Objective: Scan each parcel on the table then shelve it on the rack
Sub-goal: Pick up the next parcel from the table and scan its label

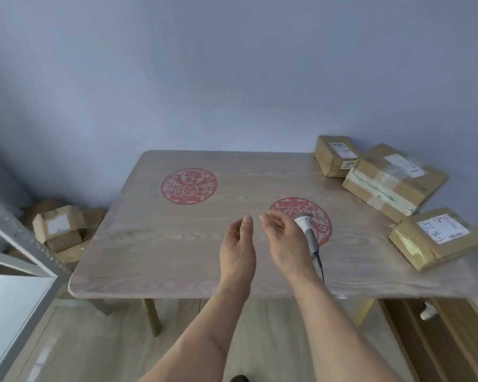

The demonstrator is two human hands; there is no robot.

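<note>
Meanwhile, three parcels (392, 177) wait unshelved at the worktop's (177, 244) right edge, the rack (20, 244) standing left. Both hands, left hand (239, 244) and right hand (283, 241), hover with fingers relaxed, grasping nothing, beside the scanner (307, 230) lying on the worktop.

Three parcels (392, 180) on table (177, 244), one scanner (307, 230), two red emblems (188, 186), two hands (238, 244)

On the pale wooden table (177, 252), the left and middle stretches lie open, while three brown cardboard parcels (392, 186) crowd its right edge, a grey handheld scanner (307, 230) lies right of centre, and a grey metal rack (20, 244) flanks its left.
</note>
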